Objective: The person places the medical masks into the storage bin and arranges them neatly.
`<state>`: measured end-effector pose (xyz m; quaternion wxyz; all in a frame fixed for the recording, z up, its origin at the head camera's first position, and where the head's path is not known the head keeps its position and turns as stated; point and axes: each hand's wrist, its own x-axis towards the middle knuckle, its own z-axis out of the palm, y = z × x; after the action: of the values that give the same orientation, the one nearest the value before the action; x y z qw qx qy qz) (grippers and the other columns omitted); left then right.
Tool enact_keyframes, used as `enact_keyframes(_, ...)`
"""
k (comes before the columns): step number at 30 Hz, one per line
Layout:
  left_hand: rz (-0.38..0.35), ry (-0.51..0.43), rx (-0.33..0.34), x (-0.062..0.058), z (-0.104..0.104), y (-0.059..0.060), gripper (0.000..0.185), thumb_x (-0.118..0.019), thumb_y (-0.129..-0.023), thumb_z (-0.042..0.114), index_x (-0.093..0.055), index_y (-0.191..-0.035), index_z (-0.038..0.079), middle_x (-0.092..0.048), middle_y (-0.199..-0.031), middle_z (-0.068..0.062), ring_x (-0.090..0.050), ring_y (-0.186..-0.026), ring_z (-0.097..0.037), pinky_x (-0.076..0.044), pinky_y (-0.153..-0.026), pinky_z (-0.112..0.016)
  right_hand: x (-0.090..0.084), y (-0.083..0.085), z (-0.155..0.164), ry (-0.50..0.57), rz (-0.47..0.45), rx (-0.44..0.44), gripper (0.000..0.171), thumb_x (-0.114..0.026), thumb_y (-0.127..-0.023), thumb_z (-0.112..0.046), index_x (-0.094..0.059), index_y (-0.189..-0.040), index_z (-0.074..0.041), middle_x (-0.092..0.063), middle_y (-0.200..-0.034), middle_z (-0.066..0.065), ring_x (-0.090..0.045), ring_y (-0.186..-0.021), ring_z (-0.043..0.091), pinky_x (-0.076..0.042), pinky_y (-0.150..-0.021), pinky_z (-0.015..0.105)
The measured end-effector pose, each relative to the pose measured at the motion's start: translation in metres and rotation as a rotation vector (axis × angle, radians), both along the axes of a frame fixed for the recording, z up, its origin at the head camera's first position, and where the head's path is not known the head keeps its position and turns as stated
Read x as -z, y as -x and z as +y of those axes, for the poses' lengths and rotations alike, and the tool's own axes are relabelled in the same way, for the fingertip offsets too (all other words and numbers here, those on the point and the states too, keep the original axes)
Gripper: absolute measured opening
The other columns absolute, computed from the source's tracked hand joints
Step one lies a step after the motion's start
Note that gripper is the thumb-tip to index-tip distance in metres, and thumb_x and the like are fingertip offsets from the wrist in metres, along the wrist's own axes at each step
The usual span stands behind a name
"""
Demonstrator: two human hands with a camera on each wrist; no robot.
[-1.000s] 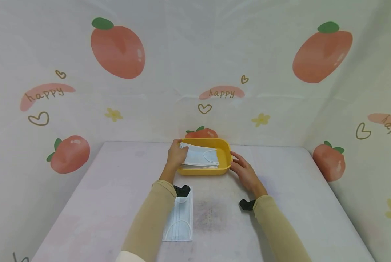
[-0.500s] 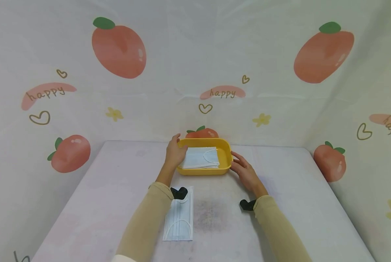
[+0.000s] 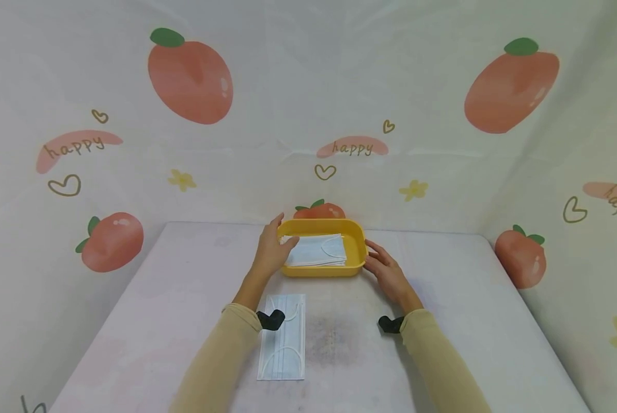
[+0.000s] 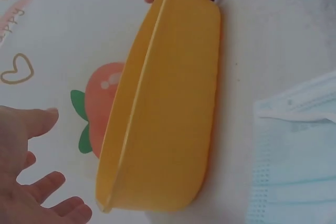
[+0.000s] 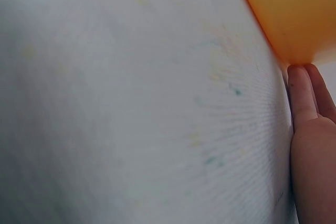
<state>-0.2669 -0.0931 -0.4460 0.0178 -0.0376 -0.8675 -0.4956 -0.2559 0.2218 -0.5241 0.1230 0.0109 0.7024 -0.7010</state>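
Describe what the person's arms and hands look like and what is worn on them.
Both arms wear long tan sleeves to the wrist. The left hand and right hand are bare, with no gloves or rings visible. A small black device is strapped at each wrist, left wrist device and right wrist device.

Left hand (image 3: 272, 252) open, fingers spread, right hand (image 3: 388, 274) flat, arms outstretched

Masks (image 3: 315, 251) lie in the tray (image 3: 321, 270) (far table edge); another mask (image 3: 282, 337) lies nearer.
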Motion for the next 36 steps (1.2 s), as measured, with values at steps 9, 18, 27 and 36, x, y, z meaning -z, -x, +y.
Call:
enact_keyframes(9,0.037,0.063,0.075,0.011,-0.014,-0.021,0.082,-0.070,-0.096,0.028,-0.024,-0.162,0.013,-0.033,-0.163,-0.019,-0.028,-0.153,-0.040,-0.025,-0.125,-0.060,0.001,0.000,0.000,0.016,0.023,0.006,0.055,-0.054,-0.106,-0.027,-0.036,-0.159,-0.025,-0.038,-0.157,0.017,-0.053,-0.131,0.020,-0.046,-0.110,0.019)
enact_keyframes(18,-0.018,0.050,0.047,0.017,-0.023,-0.035,0.087,-0.076,-0.092,0.029,-0.026,-0.162,0.020,-0.036,-0.161,-0.016,-0.031,-0.153,-0.038,-0.028,-0.124,-0.061,0.001,-0.001,-0.001,-0.004,0.013,0.006,0.056,-0.054,-0.106,-0.028,-0.035,-0.159,-0.026,-0.037,-0.158,0.017,-0.050,-0.136,0.026,-0.034,-0.124,0.040)
enact_keyframes(27,-0.039,0.032,0.062,0.026,-0.041,-0.047,0.093,-0.080,-0.089,0.032,-0.024,-0.162,0.026,-0.032,-0.163,-0.015,-0.037,-0.149,-0.042,-0.038,-0.118,-0.060,0.000,-0.001,0.001,-0.047,0.004,0.006,0.055,-0.052,-0.107,-0.030,-0.035,-0.159,-0.030,-0.036,-0.160,0.016,-0.047,-0.142,0.035,-0.031,-0.125,0.046)
enact_keyframes(36,-0.116,0.000,0.030,0.034,-0.055,-0.057,0.098,-0.084,-0.085,0.029,-0.023,-0.162,0.029,-0.039,-0.160,-0.014,-0.044,-0.144,-0.041,-0.043,-0.115,-0.057,-0.001,-0.002,0.000,-0.034,0.019,-0.010,0.058,-0.054,-0.106,-0.033,-0.034,-0.160,-0.027,-0.037,-0.159,0.017,-0.049,-0.138,0.028,-0.036,-0.123,0.039)
